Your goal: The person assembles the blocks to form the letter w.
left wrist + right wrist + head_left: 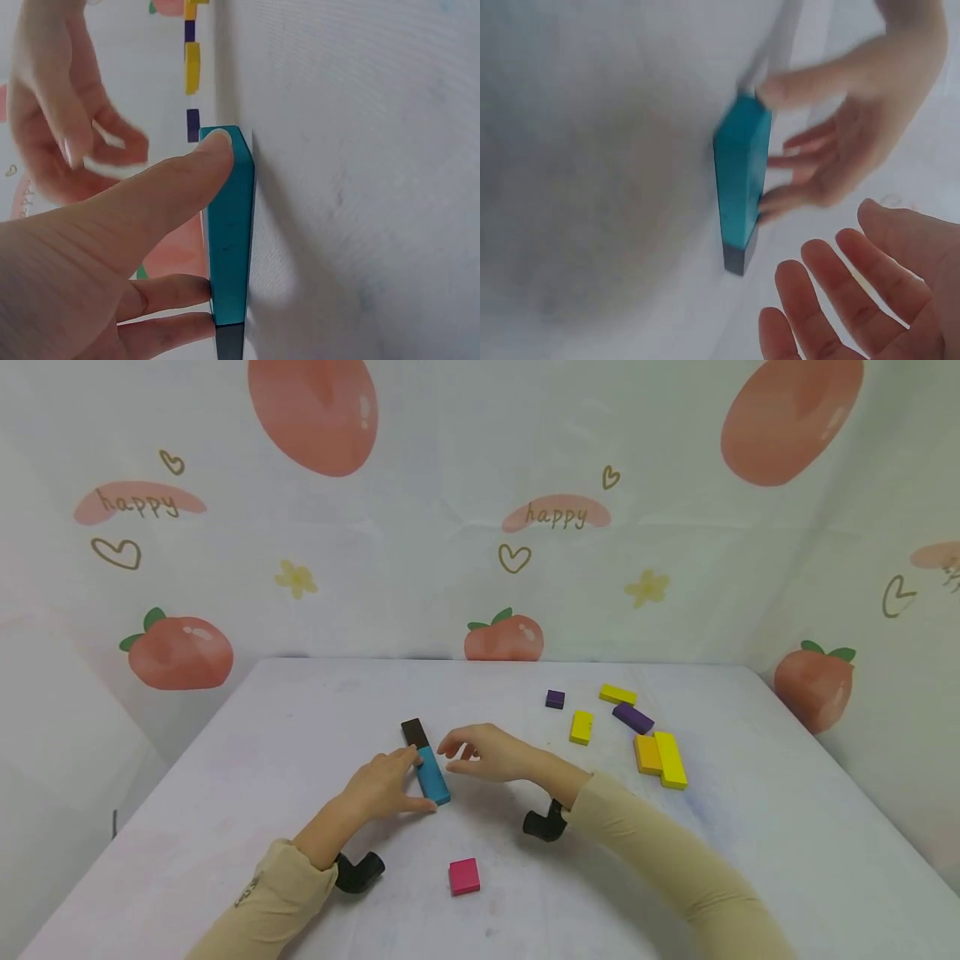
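A long blue block (432, 774) lies on the table with a dark brown block (414, 732) end to end at its far end. My left hand (378, 785) rests along the blue block's left side. In the left wrist view its thumb touches the near end of the blue block (231, 240), while its fingers touch the side close to the seam. Just right of the blocks, my right hand (491, 753) hovers apart from them with loosely bent fingers and nothing held. The right wrist view shows that hand (870, 292) beside the blue block (739, 172).
A pink square block (464, 877) lies nearer me. Toward the back right are a small purple block (555, 699), a longer purple block (633, 718), yellow blocks (581, 727) and an orange block (648, 754) against a long yellow one (671, 760). A printed cloth (405, 593) hangs behind.
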Demonstrator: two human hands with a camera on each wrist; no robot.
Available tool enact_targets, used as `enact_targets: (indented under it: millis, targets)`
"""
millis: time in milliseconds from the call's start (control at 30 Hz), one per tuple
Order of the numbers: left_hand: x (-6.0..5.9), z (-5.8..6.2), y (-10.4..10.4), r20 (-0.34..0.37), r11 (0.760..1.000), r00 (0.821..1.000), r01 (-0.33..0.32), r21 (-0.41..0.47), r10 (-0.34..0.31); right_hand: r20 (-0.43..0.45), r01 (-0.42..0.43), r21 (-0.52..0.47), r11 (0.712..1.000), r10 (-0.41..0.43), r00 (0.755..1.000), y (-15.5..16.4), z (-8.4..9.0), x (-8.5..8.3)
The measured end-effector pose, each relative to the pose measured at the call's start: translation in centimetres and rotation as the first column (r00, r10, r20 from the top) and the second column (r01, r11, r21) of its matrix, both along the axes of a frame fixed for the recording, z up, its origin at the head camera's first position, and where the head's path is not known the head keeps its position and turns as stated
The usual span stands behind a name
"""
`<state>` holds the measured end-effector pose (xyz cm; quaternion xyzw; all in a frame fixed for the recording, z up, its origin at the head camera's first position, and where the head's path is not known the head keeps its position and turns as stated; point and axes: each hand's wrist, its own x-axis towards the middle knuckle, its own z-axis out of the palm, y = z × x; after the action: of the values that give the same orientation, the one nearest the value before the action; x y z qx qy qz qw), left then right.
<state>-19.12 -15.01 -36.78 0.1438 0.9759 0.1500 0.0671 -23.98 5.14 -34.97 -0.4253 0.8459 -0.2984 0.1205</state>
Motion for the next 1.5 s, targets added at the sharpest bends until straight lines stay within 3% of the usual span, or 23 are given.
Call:
enact_targets:
  millis: [333,533,733,1500]
  targets:
    - [0.0,0.1,0.0,-0.013,1.0,1.0,0.009,0.003,-0.009,0.079,-0.064,0.031,0.997,0.061,0.995,1.8,-0.3,4.1]
    - [0.1,0.2,0.1,-0.016,1.0,1.0,0.017,0.008,-0.017,0.171,-0.06,0.08,0.995,0.046,0.984,2.3,-1.0,5.7]
    - [0.2,0.4,0.2,-0.024,1.0,0.999,0.025,0.012,-0.025,0.202,-0.067,0.135,0.989,0.038,0.979,2.4,-1.4,6.9]
    - [0.2,0.3,0.1,-0.024,1.0,0.999,0.023,0.013,-0.023,0.151,-0.099,0.196,0.976,0.07,0.986,2.3,-1.8,8.2]
